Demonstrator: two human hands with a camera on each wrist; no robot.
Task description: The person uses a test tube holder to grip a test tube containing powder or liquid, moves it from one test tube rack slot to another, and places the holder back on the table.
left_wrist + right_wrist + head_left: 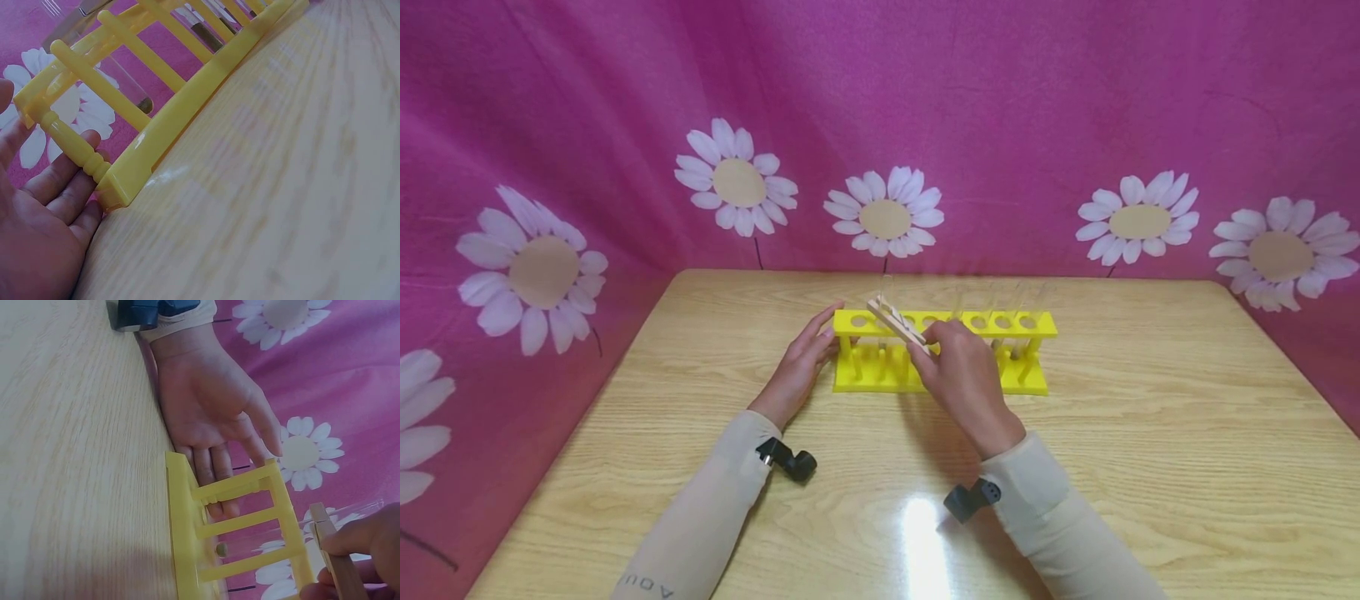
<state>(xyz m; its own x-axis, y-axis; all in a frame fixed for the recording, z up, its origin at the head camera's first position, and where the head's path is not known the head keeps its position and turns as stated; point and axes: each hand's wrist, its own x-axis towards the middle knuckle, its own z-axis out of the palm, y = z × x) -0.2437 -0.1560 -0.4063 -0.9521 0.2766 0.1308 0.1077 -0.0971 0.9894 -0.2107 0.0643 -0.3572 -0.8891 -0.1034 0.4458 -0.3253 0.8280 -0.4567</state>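
A yellow test tube rack [887,385] stands on the table, several round holes along its top. My right hand [966,375] pinches a wooden test tube holder [895,321], which slants over the rack's left part. At the holder's far end is a clear test tube [128,81], standing in the rack near its left end, with a little brown matter at its bottom. My left hand [797,371] rests against the rack's left end, its fingers lying extended along the end post [75,144]. Whether the holder's jaws clasp the tube is hard to tell.
Several more clear test tubes [1018,298] stand in the rack's right part, some with dark matter at the bottom. The wooden table [1150,417] reaches back to a pink curtain [1000,125] printed with white flowers. A small black camera [801,465] sits on each wrist.
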